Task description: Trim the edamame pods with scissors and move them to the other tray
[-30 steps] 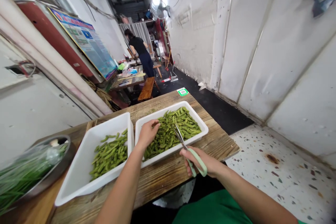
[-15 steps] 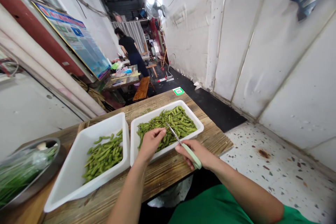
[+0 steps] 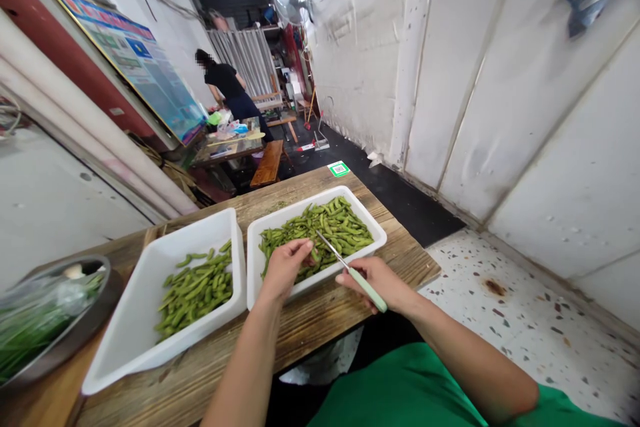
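"Where's the pod being handled?"

"The green pod (image 3: 315, 254) is at the left hand's (image 3: 285, 268) fingertips, above the fuller tray (image 3: 253, 263). That grip is pinched on it."

"And the right hand (image 3: 381, 280)?"

"Its grip is wrapped round the pale-green handles of the scissors (image 3: 369, 289); the blades slant over the tray, tips near the pinched pod."

"What's around them?"

"A second white tray (image 3: 133, 323), part filled with pods, sits just beside on the left, and past it a metal bowl (image 3: 95, 327) of leafy greens (image 3: 30, 343). All of it is on a grainy wooden tabletop (image 3: 413, 259)."

"Any space?"

"Little between the trays. A bare strip of wood runs along the right, out to the corner. The right wrist is around the front edge. A green QR card (image 3: 339, 169) lies at the far edge."

"Beyond that?"

"Speckled floor (image 3: 530, 327) and a white wall (image 3: 460, 60) to the right; farther back, a person in dark clothes (image 3: 226, 82) leans forward."
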A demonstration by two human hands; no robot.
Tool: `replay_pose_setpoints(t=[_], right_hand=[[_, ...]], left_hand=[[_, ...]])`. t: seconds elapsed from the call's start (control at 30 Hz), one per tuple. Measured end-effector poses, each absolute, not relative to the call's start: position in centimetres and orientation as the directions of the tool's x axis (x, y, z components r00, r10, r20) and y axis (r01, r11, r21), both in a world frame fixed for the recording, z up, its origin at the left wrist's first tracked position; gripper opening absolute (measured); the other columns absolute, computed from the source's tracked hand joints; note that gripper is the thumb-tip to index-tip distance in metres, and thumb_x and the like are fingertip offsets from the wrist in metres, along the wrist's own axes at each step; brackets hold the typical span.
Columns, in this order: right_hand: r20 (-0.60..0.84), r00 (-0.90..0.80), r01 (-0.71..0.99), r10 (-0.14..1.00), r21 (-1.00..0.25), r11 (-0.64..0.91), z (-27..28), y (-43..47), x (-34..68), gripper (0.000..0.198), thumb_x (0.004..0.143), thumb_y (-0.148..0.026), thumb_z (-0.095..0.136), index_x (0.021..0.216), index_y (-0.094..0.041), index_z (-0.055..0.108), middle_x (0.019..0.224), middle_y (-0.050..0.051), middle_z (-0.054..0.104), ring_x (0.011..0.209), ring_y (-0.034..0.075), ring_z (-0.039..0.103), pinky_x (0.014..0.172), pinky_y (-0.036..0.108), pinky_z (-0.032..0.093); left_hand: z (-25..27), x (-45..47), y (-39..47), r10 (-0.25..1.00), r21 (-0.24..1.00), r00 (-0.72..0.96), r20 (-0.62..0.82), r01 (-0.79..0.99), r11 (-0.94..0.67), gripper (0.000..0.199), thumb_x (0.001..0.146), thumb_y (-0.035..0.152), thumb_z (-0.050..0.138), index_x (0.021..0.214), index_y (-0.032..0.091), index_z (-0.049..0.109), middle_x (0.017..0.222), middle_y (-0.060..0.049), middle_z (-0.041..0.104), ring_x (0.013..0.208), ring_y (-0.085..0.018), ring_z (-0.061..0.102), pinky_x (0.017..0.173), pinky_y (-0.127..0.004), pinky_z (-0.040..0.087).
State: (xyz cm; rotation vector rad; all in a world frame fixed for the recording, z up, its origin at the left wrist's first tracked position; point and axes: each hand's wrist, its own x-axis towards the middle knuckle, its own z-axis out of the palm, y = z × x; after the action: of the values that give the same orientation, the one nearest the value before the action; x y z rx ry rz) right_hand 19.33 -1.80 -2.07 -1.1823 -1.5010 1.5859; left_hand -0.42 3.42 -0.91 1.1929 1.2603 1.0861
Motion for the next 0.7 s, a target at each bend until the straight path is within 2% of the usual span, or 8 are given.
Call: replay_pose_setpoints(t=[0.1,0.23,0.4,0.7], right_hand=[[-0.176,-0.436,-0.025,0.882,-0.978,-0.207,-2.5,-2.0,19.1,0.040,0.070,-0.056,0.063,0.078,-0.018,0.050,0.050,-0.008,0.044,0.035,0.007,0.043,0.032,0.018,0.039],[-0.179,-0.476,-0.057,0.861,-0.971,-0.234,-2.9,-2.3,18.7,0.041,0.075,-0.057,0.057,0.075,-0.017,0.047,0.056,-0.006,0.048,0.037,0.006,0.046,0.034,0.017,0.042],[-0.214,-0.492,-0.038,0.844,-0.963,-0.267,-2.2,-2.5,18.2,0.044,0.075,-0.059,0.055,0.072,-0.016,0.048,0.053,-0.006,0.046,0.033,0.005,0.043,0.030,0.016,0.039],[-0.199,-0.479,-0.076,0.855,-0.961,-0.267,-2.1,-2.1,17.7,0.048,0.072,-0.062,0.056,0.081,-0.015,0.052,0.050,-0.007,0.045,0.032,0.005,0.042,0.028,0.016,0.039]], left_hand=[[-0.5,-0.4,3.3,0.984,0.960,-0.026,-0.176,-0.228,0.165,0.033,0.057,0.031,0.077,0.077,0.016,0.055,0.064,0.003,0.063,0.065,-0.015,0.065,0.073,-0.031,0.050],[-0.1,-0.3,2.9,0.984,0.914,-0.062,-0.166,-0.384,0.130,0.036,0.056,0.025,0.079,0.075,0.017,0.050,0.069,0.002,0.066,0.077,-0.017,0.067,0.081,-0.032,0.049],[-0.3,0.3,2.5,0.983,0.923,-0.144,-0.111,-0.381,0.049,0.033,0.058,0.025,0.079,0.078,0.015,0.055,0.068,0.004,0.064,0.068,-0.010,0.065,0.070,-0.021,0.048],[-0.1,1.1,1.7,0.985,0.951,-0.151,-0.082,-0.306,0.032,0.034,0.053,0.026,0.081,0.075,0.013,0.058,0.066,0.003,0.064,0.067,-0.012,0.065,0.074,-0.025,0.048]])
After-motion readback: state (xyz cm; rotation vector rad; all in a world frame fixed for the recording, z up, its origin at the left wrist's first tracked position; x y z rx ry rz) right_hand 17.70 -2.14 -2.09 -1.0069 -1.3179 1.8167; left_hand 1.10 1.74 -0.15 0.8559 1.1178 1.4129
